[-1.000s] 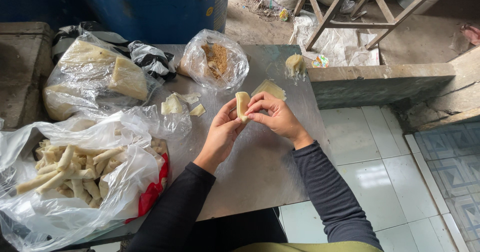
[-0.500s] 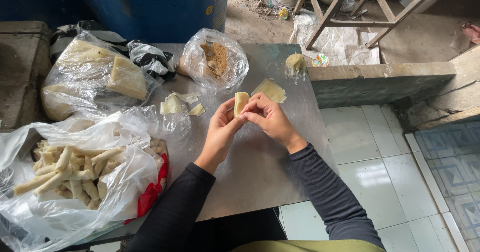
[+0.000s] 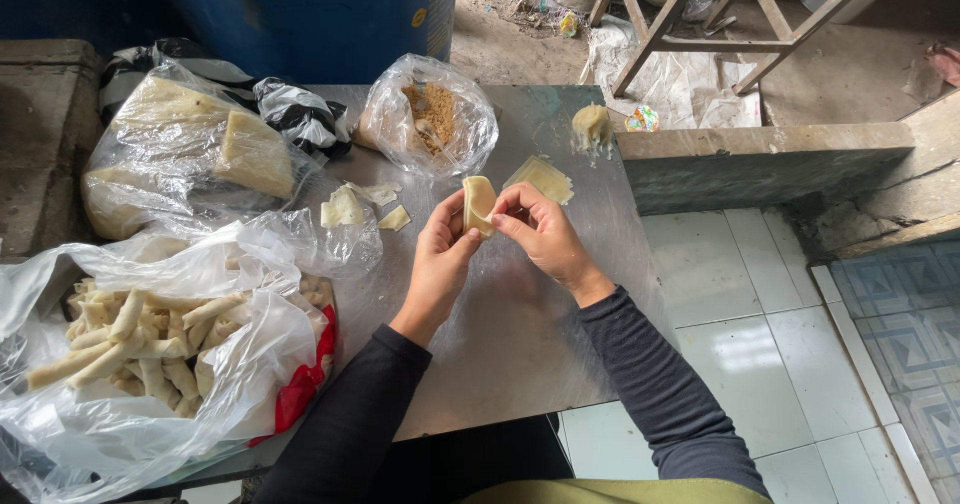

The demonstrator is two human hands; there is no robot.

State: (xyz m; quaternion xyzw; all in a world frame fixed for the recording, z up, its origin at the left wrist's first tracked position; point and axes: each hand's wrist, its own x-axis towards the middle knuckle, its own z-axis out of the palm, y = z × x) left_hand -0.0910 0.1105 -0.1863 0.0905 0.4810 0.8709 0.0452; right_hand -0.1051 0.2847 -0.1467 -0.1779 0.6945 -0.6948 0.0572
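My left hand (image 3: pixel 440 259) and my right hand (image 3: pixel 545 239) meet above a grey metal table (image 3: pixel 510 344), both pinching one pale yellow folded dough wrapper (image 3: pixel 478 204) held upright between the fingertips. Just beyond the hands a flat square wrapper (image 3: pixel 540 178) lies on the table. A clear bag of brown crumbly filling (image 3: pixel 430 119) stands open behind them.
At the left, a clear bag holds several finished pale rolls (image 3: pixel 140 339). Behind it sits a bag of stacked wrappers (image 3: pixel 200 154). Loose wrapper scraps (image 3: pixel 350 206) lie mid-table, and a dough lump (image 3: pixel 592 126) sits by the far right corner. Tiled floor (image 3: pixel 760 314) lies to the right.
The hands have stayed in place and kept working the wrapper; its top edge now looks folded over more between the fingertips.
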